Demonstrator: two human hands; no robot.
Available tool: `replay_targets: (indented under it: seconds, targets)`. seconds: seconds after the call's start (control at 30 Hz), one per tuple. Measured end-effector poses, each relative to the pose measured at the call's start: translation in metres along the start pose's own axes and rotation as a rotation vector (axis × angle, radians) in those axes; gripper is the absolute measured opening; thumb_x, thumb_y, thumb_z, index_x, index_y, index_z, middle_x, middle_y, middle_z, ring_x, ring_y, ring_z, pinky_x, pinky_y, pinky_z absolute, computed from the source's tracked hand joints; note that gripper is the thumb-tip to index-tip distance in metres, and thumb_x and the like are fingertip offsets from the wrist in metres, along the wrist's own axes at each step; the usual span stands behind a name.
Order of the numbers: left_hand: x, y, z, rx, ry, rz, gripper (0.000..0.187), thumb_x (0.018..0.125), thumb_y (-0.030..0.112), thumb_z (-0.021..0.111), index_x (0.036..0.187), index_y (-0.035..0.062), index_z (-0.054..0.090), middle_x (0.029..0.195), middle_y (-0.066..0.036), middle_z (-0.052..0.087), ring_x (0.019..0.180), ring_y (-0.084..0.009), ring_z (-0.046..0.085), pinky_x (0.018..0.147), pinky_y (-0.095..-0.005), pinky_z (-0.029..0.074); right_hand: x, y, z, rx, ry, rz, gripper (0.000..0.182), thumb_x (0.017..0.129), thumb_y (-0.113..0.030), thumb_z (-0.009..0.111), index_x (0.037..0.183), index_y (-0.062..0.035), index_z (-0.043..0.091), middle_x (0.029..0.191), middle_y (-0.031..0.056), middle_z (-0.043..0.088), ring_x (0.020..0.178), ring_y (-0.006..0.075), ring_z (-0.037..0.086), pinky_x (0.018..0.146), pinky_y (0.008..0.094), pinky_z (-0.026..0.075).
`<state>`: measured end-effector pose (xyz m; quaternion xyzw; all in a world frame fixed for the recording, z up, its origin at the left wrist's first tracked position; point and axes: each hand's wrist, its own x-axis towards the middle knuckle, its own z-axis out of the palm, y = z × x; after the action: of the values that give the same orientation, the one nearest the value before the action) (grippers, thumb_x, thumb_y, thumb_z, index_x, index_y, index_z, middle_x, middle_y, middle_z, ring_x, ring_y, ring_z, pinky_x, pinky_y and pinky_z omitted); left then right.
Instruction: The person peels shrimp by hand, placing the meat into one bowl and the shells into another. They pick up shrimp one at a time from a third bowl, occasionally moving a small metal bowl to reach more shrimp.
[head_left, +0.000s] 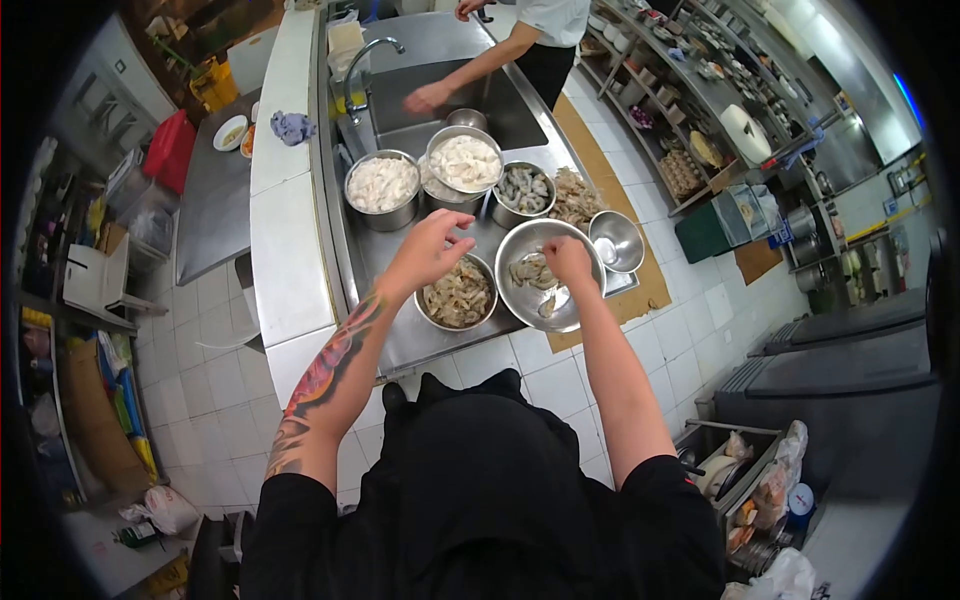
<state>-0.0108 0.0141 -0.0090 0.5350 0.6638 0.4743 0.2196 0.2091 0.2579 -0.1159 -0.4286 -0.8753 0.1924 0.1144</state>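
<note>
My left hand (432, 250) hovers above the near pot of shrimp (458, 292), fingers apart and holding nothing that I can see. Over the wide steel bowl (518, 300) is my right hand (569, 262), its fingers curled together; what they hold, if anything, is hidden. A few shrimp (534, 272) lie in that bowl. Behind my hands stand a pot of pale pieces (382, 183), a raised bowl of similar pieces (465, 163) and a pot of grey shrimp (523, 190). A pile of shrimp or shells (575, 198) lies beside an empty steel bowl (616, 241).
A co-worker's arm (480, 75) reaches over the sink (420, 100) near the faucet (365, 75). A purple cloth (293, 127) lies on the white tiled ledge (290, 230) at left. Shelving (690, 95) stands at right beyond a green bin (710, 243).
</note>
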Motion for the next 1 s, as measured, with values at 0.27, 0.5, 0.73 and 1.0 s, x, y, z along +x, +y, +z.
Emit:
replay_targets:
  seconds: [0.27,0.5,0.73,1.0]
  targets:
    - [0.002,0.000,0.004,0.116,-0.061,0.072,0.031,0.092,0.016,0.071,0.119,0.0006,0.067,0.110,-0.013,0.067,0.089,-0.0234,0.071,0.079,-0.0351,0.056,-0.032,0.010,0.045,-0.156,0.089,-0.395,0.017,0.083,-0.013,0.065,0.094,-0.0149,0.078,0.103,0.0081,0.068,0.106,0.0304,0.063,0.090,0.0447,0.052]
    - [0.002,-0.001,0.003,0.166,-0.117,0.039,0.027,0.093,0.017,0.070,0.116,0.0030,0.070,0.110,-0.014,0.068,0.089,-0.0249,0.072,0.079,-0.0364,0.056,-0.034,0.018,0.051,-0.370,0.047,-0.255,0.012,0.080,-0.020,0.073,0.090,-0.0141,0.075,0.109,0.0109,0.065,0.110,0.0298,0.059,0.095,0.0440,0.047]
    - [0.000,-0.004,0.004,0.176,-0.142,0.067,0.027,0.094,0.019,0.070,0.116,0.0034,0.070,0.108,-0.015,0.068,0.090,-0.0260,0.071,0.080,-0.0371,0.056,-0.041,0.022,0.036,-0.155,0.005,-0.282,0.004,0.078,-0.015,0.072,0.081,-0.0126,0.070,0.090,0.0099,0.067,0.097,0.0321,0.063,0.089,0.0462,0.046]
    - [-0.001,-0.002,0.007,0.187,-0.162,0.077,0.027,0.094,0.020,0.070,0.115,0.0029,0.070,0.106,-0.015,0.068,0.090,-0.0270,0.071,0.081,-0.0378,0.056,-0.049,0.018,0.049,0.070,0.039,-0.133,0.002,0.078,-0.012,0.069,0.080,-0.0106,0.069,0.080,0.0128,0.070,0.087,0.0354,0.066,0.083,0.0495,0.048]
